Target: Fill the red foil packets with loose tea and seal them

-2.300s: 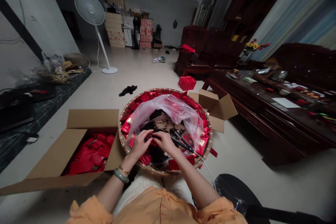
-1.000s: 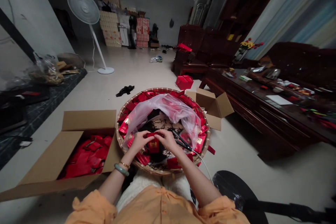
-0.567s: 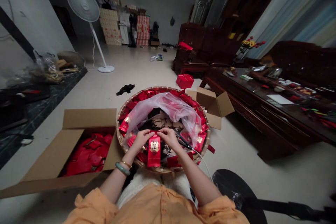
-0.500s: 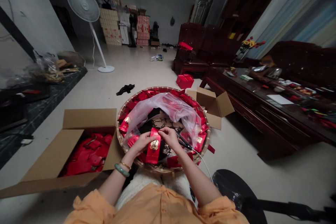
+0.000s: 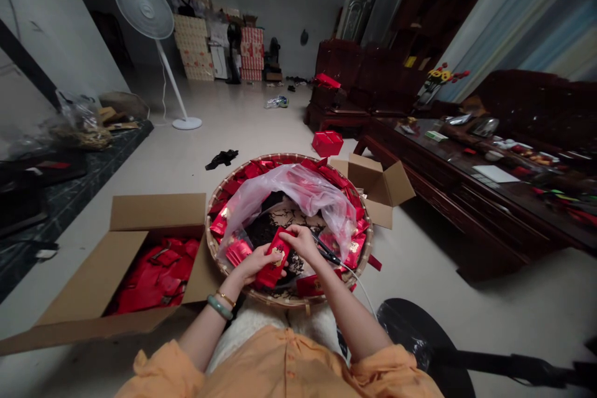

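Observation:
Both hands grip one red packet with a gold emblem, tilted over the near side of a round woven basket. My left hand is closed round its left side, while my right hand pinches its upper end. Inside the basket, dark loose shreds lie in a pale plastic bag, which is folded open. Several more red packets ring the basket's rim. A dark hand tool with a white cord rests just right of my right hand, partly hidden by it.
To the left stands an open carton full of red packets. Another open carton sits beyond the basket on the right, near a long dark table. A white fan stands farther back. A black round base lies front right.
The red packet has gone from nearly upright to leaning right at its top. My left hand has moved slightly lower and its grip has shifted round the packet.

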`<act>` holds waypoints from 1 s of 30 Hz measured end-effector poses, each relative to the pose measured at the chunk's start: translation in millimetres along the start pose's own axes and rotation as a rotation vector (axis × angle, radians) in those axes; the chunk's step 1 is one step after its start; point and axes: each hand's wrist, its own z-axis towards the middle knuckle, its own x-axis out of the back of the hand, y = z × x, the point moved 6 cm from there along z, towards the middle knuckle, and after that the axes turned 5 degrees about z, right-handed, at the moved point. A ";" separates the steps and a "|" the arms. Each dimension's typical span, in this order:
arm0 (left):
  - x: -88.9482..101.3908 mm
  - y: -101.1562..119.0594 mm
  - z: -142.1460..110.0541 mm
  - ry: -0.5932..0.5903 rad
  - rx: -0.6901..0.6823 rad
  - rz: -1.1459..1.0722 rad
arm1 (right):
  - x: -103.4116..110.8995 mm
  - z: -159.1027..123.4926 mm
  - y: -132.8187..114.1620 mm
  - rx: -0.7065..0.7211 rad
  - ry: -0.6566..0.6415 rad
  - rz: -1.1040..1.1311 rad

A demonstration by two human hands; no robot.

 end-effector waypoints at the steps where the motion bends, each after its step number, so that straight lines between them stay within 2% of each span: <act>1: -0.2 -1.1 -0.2 0.002 0.006 0.005 | 0.2 -0.4 -1.1 0.005 -0.003 -0.007; 3: 1.5 -3.1 0.1 0.031 0.004 0.035 | 3.7 -2.4 -8.3 0.057 0.024 -0.043; 6: 7.9 -2.5 1.9 0.108 -0.058 0.093 | 12.0 -9.9 -32.4 0.258 0.099 -0.158; 8: 11.9 -1.1 3.4 0.139 -0.107 0.126 | 12.8 -16.8 -48.6 0.399 0.085 -0.257; 10: 14.6 1.1 4.8 0.149 -0.153 0.170 | 10.4 -21.9 -58.3 0.473 0.032 -0.335; 15: 18.0 8.5 5.4 0.176 -0.263 0.359 | 7.3 -26.4 -69.1 0.474 -0.046 -0.405; 19: 16.0 8.3 5.9 0.168 -0.273 0.429 | 6.1 -28.7 -77.4 0.438 -0.125 -0.446; 22: 13.3 7.7 6.0 0.174 -0.264 0.470 | 2.7 -31.1 -81.2 0.468 -0.205 -0.516; 26: 11.0 9.8 5.5 0.196 -0.292 0.501 | -3.7 -30.0 -74.0 0.473 -0.302 -0.553; 30: 11.3 5.7 6.6 0.205 -0.274 0.487 | -2.1 -26.8 -67.0 0.447 -0.294 -0.564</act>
